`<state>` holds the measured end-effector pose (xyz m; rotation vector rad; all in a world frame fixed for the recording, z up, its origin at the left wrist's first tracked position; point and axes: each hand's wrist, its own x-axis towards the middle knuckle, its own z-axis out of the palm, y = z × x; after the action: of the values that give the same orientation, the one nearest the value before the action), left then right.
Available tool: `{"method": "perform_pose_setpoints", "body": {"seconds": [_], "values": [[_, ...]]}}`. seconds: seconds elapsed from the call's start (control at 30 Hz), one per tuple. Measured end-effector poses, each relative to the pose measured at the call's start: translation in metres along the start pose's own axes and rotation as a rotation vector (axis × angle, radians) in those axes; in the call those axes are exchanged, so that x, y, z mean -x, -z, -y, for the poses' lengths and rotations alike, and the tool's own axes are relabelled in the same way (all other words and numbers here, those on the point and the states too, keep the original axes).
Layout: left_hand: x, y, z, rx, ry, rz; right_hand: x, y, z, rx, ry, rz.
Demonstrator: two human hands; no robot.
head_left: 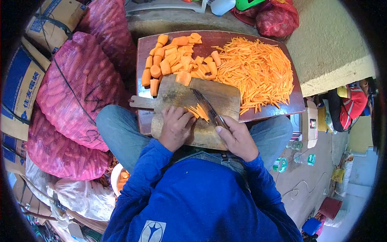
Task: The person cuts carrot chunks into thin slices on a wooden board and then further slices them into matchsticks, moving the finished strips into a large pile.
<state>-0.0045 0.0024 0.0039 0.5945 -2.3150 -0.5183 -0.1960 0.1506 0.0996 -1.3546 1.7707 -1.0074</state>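
A wooden cutting board [169, 90] lies across my lap and the near edge of a dark red table [296, 103]. My right hand [238, 139] grips the handle of a knife [204, 104], whose blade points up and left over the board. My left hand [176, 127] rests on the board with curled fingers, touching the left end of some cut carrot sticks [198, 111] beside the blade. A single carrot chunk [183, 78] sits at the board's upper edge. Behind it are carrot chunks and slices [165, 66], and a large heap of carrot strips [258, 72] at the right.
Large pink mesh sacks [80, 86] and cardboard boxes [20, 92] stand at the left. A white container with carrots [115, 177] is beside my left leg. Plastic bottles [300, 158] lie on the floor at right, and another person [354, 105] is farther off.
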Motion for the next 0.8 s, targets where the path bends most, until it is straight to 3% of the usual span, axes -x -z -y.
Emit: {"method": "perform_pose_setpoints", "body": {"seconds": [0.43,0.8], "values": [[-0.006,0.008,-0.006,-0.095,-0.051,0.082,0.004,0.005,0.007,0.22,-0.05,0.231],[-0.003,0.004,-0.002,-0.006,0.017,0.079,-0.003,0.001,0.013,0.091,-0.063,0.181]]}}
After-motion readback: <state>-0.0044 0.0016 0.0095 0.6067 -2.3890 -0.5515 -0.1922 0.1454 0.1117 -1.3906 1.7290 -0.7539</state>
